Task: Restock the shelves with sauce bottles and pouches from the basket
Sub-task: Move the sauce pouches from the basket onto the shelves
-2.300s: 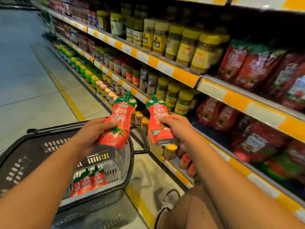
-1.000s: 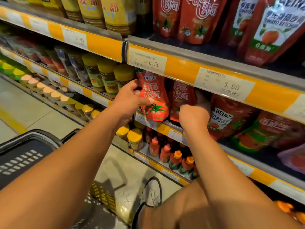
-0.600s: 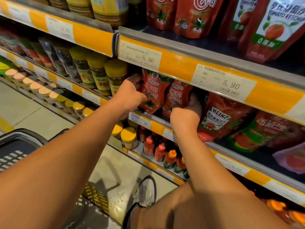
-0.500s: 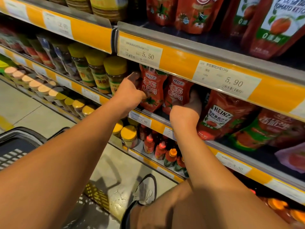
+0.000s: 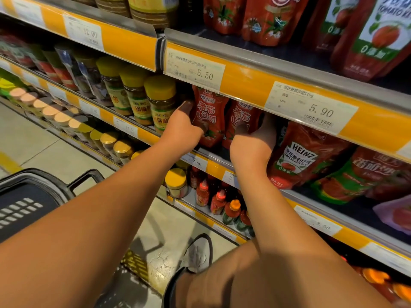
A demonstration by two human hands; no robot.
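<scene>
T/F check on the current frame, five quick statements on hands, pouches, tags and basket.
1. The left hand grips a red tomato sauce pouch standing on the shelf. True.
2. The right hand is down in the basket. False: it is up at the shelf, holding a second red pouch; the basket sits at lower left.
3. The price tag right above the two pouches reads 5.50. True.
4. Blue-lidded jars stand just left of the pouches. False: the jars there have yellow lids.
5. The Heinz pouch lies to the right of the right hand. True.
</scene>
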